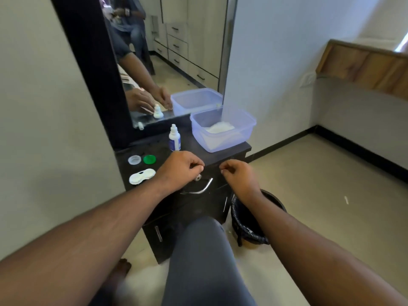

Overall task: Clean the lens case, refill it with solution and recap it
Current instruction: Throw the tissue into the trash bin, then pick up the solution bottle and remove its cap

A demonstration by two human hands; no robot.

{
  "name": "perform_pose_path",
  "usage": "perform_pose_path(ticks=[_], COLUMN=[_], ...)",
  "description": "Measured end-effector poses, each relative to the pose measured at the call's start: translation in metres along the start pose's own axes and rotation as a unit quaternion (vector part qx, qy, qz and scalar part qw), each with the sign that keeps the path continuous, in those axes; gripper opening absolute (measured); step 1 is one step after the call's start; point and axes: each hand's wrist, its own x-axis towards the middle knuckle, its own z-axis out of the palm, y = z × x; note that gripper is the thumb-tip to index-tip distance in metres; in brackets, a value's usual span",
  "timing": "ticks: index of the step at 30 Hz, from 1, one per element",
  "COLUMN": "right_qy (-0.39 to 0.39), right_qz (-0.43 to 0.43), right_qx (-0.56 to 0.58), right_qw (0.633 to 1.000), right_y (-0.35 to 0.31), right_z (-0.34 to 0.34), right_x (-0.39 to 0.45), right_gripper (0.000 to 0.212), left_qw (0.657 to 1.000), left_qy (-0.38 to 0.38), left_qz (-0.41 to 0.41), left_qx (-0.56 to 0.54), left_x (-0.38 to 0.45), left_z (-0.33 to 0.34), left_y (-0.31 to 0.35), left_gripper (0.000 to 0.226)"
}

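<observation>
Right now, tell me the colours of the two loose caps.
One cap is green, the other cap clear; the head view shows them.

You are in a home bedroom, seated at a small dark dressing table (220,154) with a tall mirror (176,51) leaning against a plain wall. The mirror reflects a wardrobe with drawers (178,44). A wooden headboard (362,67) stands at right, a black waste bin (249,221) on the tiled floor.

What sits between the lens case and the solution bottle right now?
In the head view, the two loose caps, clear and green, lie between the lens case and bottle.
</observation>
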Motion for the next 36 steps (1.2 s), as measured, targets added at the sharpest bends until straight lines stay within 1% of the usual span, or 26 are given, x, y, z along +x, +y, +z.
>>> perform_pose_path(ticks=[3, 5, 6, 8, 10, 11, 12, 13, 16, 19, 21, 23, 25, 28, 30, 31, 33, 35, 36], right_qy=[-0.006, -0.017, -0.021, -0.029, -0.055, -0.072, -0.083, -0.086, -0.076, -0.100, -0.116, -0.117, -0.110, -0.114, -0.108, -0.104, -0.100, -0.102, -0.104], right_qz=[-0.053, -0.047, -0.038, -0.011, 0.021, 0.028, 0.026, 0.015, -0.036, -0.058, -0.062, -0.058, -0.057, -0.060, -0.058, -0.057, -0.060, -0.064, -0.067], right_qx=[0.073, 0.120, 0.138, 0.161, 0.170, 0.169, 0.168, 0.170, 0.177, 0.196, 0.200, 0.198, 0.197, 0.196, 0.189, 0.184, 0.173, 0.169, 0.170], right_qw=[0.996, 0.991, 0.989, 0.986, 0.984, 0.983, 0.982, 0.982, 0.981, 0.974, 0.971, 0.972, 0.973, 0.972, 0.974, 0.976, 0.978, 0.978, 0.978], right_y=[-0.039, -0.059, -0.068, -0.083, -0.090, -0.093, -0.093, -0.091, -0.082, -0.077, -0.077, -0.077, -0.077, -0.079, -0.081, -0.081, -0.083, -0.083, -0.083], right_z=[0.007, 0.020, 0.028, 0.044, 0.058, 0.065, 0.071, 0.077, 0.084, 0.086, 0.087, 0.089, 0.088, 0.086, 0.087, 0.087, 0.086, 0.085, 0.085], right_x=[0.002, 0.012, 0.020, 0.038, 0.056, 0.064, 0.071, 0.077, 0.086, 0.087, 0.085, 0.086, 0.085, 0.086, 0.086, 0.086, 0.086, 0.086, 0.086], right_gripper=[0.014, 0.012, 0.016, 0.037, 0.064, 0.072, 0.074, 0.069, 0.042, 0.037, 0.038, 0.040, 0.037, 0.029, 0.023, 0.019, 0.016, 0.019, 0.021], left_qw=[0.993, 0.979, 0.971, 0.962, 0.963, 0.965, 0.967, 0.969, 0.979, 0.983, 0.981, 0.978, 0.975, 0.972, 0.969, 0.969, 0.970, 0.971, 0.973], left_qy=[0.116, 0.195, 0.220, 0.236, 0.219, 0.206, 0.192, 0.179, 0.123, 0.072, 0.067, 0.087, 0.108, 0.143, 0.169, 0.185, 0.220, 0.236, 0.231], left_qz=[-0.019, -0.052, -0.076, -0.108, -0.121, -0.126, -0.127, -0.124, -0.091, -0.055, -0.047, -0.051, -0.047, -0.030, -0.034, -0.035, -0.021, -0.003, -0.001], left_qx=[-0.004, -0.036, -0.058, -0.089, -0.101, -0.106, -0.111, -0.114, -0.136, -0.162, -0.174, -0.181, -0.189, -0.182, -0.175, -0.163, -0.103, -0.039, -0.027], left_x=[-0.012, -0.012, -0.010, -0.002, 0.008, 0.014, 0.019, 0.023, 0.033, 0.042, 0.045, 0.048, 0.050, 0.053, 0.054, 0.054, 0.054, 0.053, 0.051], left_z=[-0.026, -0.042, -0.049, -0.061, -0.068, -0.070, -0.070, -0.070, -0.068, -0.066, -0.065, -0.063, -0.059, -0.053, -0.050, -0.049, -0.046, -0.044, -0.043], left_y=[-0.013, -0.022, -0.027, -0.035, -0.042, -0.046, -0.049, -0.051, -0.053, -0.054, -0.055, -0.057, -0.058, -0.061, -0.063, -0.064, -0.064, -0.064, -0.065], left_gripper=[0.013, 0.012, 0.012, 0.016, 0.025, 0.030, 0.034, 0.036, 0.043, 0.044, 0.038, 0.031, 0.029, 0.035, 0.038, 0.039, 0.041, 0.047, 0.053])
